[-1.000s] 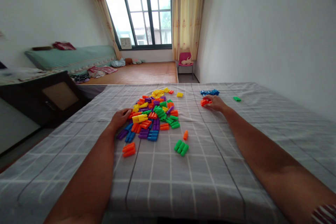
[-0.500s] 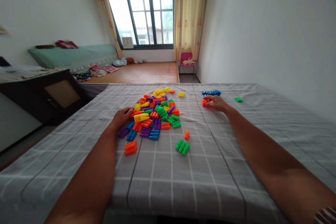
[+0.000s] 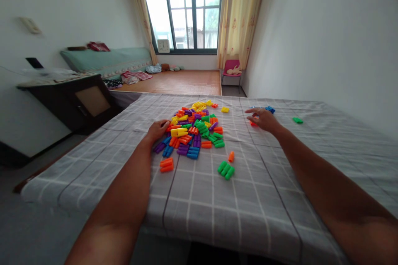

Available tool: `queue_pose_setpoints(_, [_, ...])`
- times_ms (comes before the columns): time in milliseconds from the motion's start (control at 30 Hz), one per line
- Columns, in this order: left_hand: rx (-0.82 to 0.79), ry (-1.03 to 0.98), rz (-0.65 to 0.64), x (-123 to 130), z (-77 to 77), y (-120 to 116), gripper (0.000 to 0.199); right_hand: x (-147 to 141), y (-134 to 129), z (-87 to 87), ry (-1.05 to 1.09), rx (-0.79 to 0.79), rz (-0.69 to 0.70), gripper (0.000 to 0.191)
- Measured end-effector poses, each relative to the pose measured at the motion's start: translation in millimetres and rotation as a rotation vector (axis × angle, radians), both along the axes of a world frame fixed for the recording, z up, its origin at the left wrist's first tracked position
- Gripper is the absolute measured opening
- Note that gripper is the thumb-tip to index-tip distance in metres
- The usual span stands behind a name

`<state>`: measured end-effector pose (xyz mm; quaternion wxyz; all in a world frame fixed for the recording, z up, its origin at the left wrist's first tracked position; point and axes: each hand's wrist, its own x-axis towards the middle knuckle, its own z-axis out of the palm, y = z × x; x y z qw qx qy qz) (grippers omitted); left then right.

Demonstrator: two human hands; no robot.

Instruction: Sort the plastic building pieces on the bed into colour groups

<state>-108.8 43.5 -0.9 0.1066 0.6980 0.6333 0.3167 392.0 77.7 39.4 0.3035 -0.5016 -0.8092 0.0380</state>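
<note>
- Step in hand, as judged: you are handling small coloured plastic pieces, one hand at the heap, the other at a separate group.
- Right hand [image 3: 264, 119]: fingers parted, thumb and forefinger spread apart, over the orange pieces [image 3: 254, 124]. Contact with them cannot be confirmed; no grip seen.
- Left hand [image 3: 158, 130]: fingers curled at the left edge of the mixed heap [image 3: 201, 126]. Whether you pinch a piece there, I cannot tell.
- Blue pieces [image 3: 270, 109] lie just beyond your right hand, partly hidden by it; a green piece [image 3: 297, 120] lies apart, farther right.
- Between heap and near edge: an orange block [image 3: 166, 165], a green block [image 3: 226, 170] and a single orange piece [image 3: 231, 157]. A yellow piece [image 3: 224, 109] sits beyond, right of the heap.
- Next move, as judged: it calls for a light fingertip pinch and a clear approach, so your knuckles do not nudge the blue pieces.
- Surface [image 3: 217, 211]: draped in grey cloth with white and dark checks, lightly creased; pieces could shift if you drag the cloth.
- Room: daylight through a dark-framed window [image 3: 193, 16], patterned yellow curtains [image 3: 238, 16], a square clock [image 3: 163, 46] on the sill.
- Beyond: a low bed [image 3: 186, 82]; pink chair [image 3: 231, 64] at right; dark cabinet [image 3: 74, 101] at left; pale walls [image 3: 326, 33].
</note>
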Motion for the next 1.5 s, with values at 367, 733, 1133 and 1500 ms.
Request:
queue_pose_setpoints(367, [-0.007, 0.033, 0.013, 3, -2.2, -2, 0.050, -197, -75, 4.1, -0.147, -0.013, 0.622, 0.021])
queue_pose_setpoints(733, [-0.016, 0.011, 0.011, 5, -1.8, -4, 0.046, -231, -66, 11.2, -0.301, -0.019, 0.435, 0.026])
queue_pose_setpoints(1133, [-0.007, -0.011, -0.009, 4, -1.2, -1, 0.047, -120, -23, 4.3, 0.112, -0.378, 0.200, 0.024])
queue_pose_setpoints(1500, [-0.029, 0.011, 0.009, 6, 7.9, -5, 0.053, -17, -8, -9.7, -0.135, -0.349, 0.076, 0.035])
